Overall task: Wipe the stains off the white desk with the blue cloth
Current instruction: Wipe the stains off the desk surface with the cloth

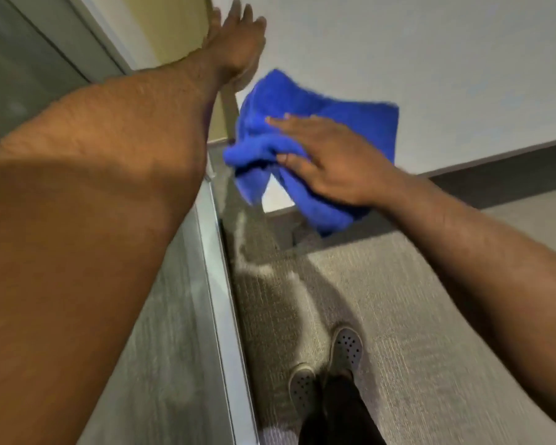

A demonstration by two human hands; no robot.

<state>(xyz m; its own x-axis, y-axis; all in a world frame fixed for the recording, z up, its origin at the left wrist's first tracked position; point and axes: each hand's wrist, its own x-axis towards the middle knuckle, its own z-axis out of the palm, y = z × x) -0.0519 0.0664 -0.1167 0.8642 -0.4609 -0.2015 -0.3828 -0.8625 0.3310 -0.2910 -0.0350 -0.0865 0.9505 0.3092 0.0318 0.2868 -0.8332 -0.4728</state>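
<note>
The right hand (pixel 328 162) lies flat, fingers stretched out and together, pressing down on the crumpled bright blue terry cloth (pixel 305 149). The cloth sits at the near left corner of the smooth white desk top (pixel 430 59), with part of it hanging past the desk's front edge (one fold droops toward the floor). The left hand (pixel 238 36) is spread open with its palm against the pale yellowish panel (pixel 170 30) beside the desk, holding nothing; its forearm fills much of the left side of the view. Below, two grey perforated clog-style shoes (pixel 328 367) stand on the grey ribbed carpet (pixel 398 316), just right of a silver metal strip (pixel 219 284) edging a grey wall panel. No brand, label or writing can be read anywhere, and the motion blur hides whether any stains show on the desk.
</note>
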